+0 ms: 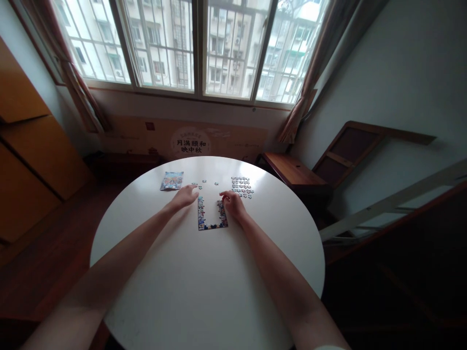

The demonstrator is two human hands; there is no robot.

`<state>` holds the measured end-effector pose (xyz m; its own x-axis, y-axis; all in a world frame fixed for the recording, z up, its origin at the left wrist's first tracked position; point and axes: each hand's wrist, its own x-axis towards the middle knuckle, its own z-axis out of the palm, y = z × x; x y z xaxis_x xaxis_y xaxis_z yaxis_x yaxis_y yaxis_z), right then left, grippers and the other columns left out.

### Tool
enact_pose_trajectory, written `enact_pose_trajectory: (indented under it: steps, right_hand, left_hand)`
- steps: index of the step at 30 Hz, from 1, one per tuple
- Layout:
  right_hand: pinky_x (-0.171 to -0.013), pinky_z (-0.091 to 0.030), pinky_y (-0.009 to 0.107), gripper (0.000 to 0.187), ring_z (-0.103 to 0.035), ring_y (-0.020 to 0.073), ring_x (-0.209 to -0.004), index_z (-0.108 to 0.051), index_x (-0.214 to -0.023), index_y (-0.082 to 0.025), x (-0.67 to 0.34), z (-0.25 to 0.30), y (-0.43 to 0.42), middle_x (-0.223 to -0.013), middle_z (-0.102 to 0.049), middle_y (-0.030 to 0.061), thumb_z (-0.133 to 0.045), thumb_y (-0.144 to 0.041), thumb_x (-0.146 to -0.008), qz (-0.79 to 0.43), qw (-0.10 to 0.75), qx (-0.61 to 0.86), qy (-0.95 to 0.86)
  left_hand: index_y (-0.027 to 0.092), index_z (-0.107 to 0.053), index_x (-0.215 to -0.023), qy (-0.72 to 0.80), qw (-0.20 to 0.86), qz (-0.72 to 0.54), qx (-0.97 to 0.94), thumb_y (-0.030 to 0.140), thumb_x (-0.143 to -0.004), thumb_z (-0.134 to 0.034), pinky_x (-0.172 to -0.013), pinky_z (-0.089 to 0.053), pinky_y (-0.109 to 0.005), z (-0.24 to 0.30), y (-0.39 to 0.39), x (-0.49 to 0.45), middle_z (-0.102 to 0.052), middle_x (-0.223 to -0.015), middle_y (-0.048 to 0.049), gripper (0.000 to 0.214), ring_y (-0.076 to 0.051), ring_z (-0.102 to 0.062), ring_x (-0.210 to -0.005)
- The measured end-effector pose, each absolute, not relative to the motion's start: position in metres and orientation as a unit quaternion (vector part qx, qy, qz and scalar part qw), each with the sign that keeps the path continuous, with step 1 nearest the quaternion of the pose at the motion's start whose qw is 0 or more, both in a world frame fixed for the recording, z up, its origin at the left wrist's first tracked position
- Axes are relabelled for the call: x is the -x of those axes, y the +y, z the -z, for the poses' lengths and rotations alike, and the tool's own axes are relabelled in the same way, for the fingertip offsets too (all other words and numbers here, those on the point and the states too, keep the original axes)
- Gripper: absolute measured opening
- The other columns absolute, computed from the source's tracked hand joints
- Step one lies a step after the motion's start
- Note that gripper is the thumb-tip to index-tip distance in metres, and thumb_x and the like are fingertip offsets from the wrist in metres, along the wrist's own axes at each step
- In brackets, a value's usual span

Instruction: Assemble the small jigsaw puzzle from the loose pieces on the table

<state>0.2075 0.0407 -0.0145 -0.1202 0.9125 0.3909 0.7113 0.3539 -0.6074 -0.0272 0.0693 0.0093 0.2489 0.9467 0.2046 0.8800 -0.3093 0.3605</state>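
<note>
A partly joined jigsaw puzzle (201, 214) lies on the white round table, its left, bottom and right edges forming a U around bare tabletop. My right hand (234, 204) is at the upper end of the puzzle's right side, thumb and forefinger closed on what looks like a small puzzle piece (221, 194). Off the upper left corner, my left hand (187, 195) rests with its fingers stretched out, holding nothing that I can see. Its fingertips are beside some loose puzzle pieces (200, 187). Two more loose pieces, one of them here (216, 183), lie farther back.
Several loose pieces (241, 184) are laid out in rows on the right. A printed picture sheet or packet (172, 180) lies at the back left of the table (189, 282). Beyond the table's right rim stands a wooden bench or stool (288, 167); a barred window is behind.
</note>
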Motion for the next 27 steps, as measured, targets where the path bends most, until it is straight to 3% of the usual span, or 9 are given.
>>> enact_pose_trajectory:
  steps: [5, 13, 21, 27]
  right_hand:
    - [-0.081, -0.049, 0.026, 0.033, -0.065, 0.016, -0.081, -0.069, -0.108, -0.021, -0.207, 0.014, 0.04, -0.089, -0.071, 0.0039, -0.047, -0.012, -0.085, -0.142, 0.387, 0.565, -0.715]
    - [-0.074, -0.048, 0.026, 0.028, -0.063, 0.016, -0.074, -0.067, -0.11, -0.02, -0.205, 0.012, 0.039, -0.085, -0.071, 0.0046, -0.051, -0.026, -0.089, -0.136, 0.375, 0.57, -0.719]
    - [-0.072, -0.046, 0.025, 0.028, -0.062, 0.0152, -0.072, -0.067, -0.111, -0.018, -0.205, 0.01, 0.038, -0.084, -0.07, 0.0048, -0.051, -0.029, -0.091, -0.14, 0.362, 0.57, -0.724]
    - [-0.072, -0.046, 0.025, 0.028, -0.062, 0.0145, -0.072, -0.067, -0.111, -0.018, -0.205, 0.009, 0.039, -0.086, -0.071, 0.005, -0.051, -0.03, -0.091, -0.154, 0.359, 0.57, -0.723]
  left_hand:
    - [0.021, -0.065, -0.118, 0.622, 0.018, -0.214, -0.753, 0.03, -0.089, -0.042, -0.084, -0.051, -0.043, -0.012, 0.065, 0.001, -0.067, -0.118, -0.013, 0.038, -0.031, -0.064, -0.102]
    - [0.022, -0.061, -0.125, 0.63, -0.029, -0.208, -0.748, 0.019, -0.09, -0.034, -0.092, -0.041, -0.05, 0.002, 0.051, 0.001, -0.064, -0.124, -0.013, 0.044, -0.032, -0.058, -0.109]
    - [0.025, -0.058, -0.127, 0.607, 0.023, -0.219, -0.763, 0.029, -0.095, -0.032, -0.1, -0.034, -0.049, 0.009, 0.061, 0.009, -0.057, -0.136, -0.0095, 0.041, -0.029, -0.048, -0.125]
    - [0.028, -0.059, -0.126, 0.609, 0.017, -0.189, -0.77, 0.036, -0.096, -0.031, -0.101, -0.033, -0.048, 0.005, 0.058, 0.006, -0.053, -0.141, -0.0052, 0.042, -0.029, -0.046, -0.123]
